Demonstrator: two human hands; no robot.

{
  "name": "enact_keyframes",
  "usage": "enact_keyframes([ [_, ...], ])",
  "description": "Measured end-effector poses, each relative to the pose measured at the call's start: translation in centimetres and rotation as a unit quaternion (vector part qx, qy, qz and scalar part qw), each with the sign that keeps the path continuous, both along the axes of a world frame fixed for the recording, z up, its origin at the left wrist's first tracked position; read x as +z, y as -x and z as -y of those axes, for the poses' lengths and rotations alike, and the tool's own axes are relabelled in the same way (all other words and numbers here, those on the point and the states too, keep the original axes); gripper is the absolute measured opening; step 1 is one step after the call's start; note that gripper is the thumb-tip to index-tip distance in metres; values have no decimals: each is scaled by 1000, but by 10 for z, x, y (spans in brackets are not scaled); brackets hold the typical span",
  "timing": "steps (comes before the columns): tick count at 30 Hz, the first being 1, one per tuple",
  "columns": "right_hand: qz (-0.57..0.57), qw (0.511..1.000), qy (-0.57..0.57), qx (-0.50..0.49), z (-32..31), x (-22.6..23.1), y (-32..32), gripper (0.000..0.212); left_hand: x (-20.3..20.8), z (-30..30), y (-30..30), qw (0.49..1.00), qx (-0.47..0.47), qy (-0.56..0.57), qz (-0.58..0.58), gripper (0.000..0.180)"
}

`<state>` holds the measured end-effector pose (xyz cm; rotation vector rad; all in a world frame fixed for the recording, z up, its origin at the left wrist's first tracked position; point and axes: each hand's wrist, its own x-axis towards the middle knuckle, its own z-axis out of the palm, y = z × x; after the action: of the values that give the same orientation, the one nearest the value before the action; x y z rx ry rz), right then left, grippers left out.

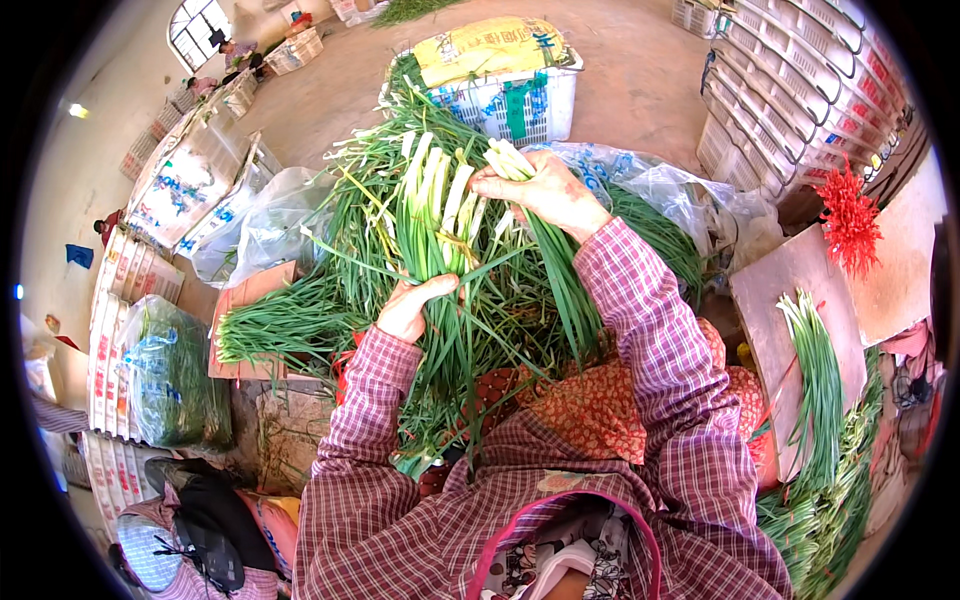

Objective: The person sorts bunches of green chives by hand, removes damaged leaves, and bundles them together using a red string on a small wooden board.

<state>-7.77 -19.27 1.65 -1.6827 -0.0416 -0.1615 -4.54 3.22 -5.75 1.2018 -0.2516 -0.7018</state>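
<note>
My left hand (pixel 413 305) is closed round a bunch of garlic chives (pixel 432 215), its pale stem ends pointing up and its green leaves hanging below. To the right, my right hand (pixel 545 195) grips a smaller bunch of garlic chives (pixel 560 275), white ends poking out past the fingers and long leaves trailing down. Beneath both hands spreads a large loose heap of green stalks (pixel 370 215). On a board (pixel 775 280) at my right lies a sorted bundle of chives (pixel 815 375), with a tuft of red ties (pixel 850 222) beyond it.
A white crate (pixel 555 105) with a yellow sack (pixel 485 52) stands ahead. Tall stacks of white crates (pixel 790 90) rise at the far right. Bagged greens (pixel 175 370) sit at the left. A co-worker in a patterned hat (pixel 150 550) is at lower left. More bundles (pixel 835 540) lie at lower right.
</note>
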Motion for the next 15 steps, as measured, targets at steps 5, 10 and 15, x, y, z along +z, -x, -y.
enact_keyframes([
  [5,56,981,-37,-183,16,11,15,15,4,-1,-3,997,-36,45,46,35],
  [10,154,911,-10,-381,90,43,53,16,-5,-8,-19,999,7,-10,46,36],
  [15,241,947,34,-211,53,42,51,13,-2,7,-14,999,-16,5,51,36],
])
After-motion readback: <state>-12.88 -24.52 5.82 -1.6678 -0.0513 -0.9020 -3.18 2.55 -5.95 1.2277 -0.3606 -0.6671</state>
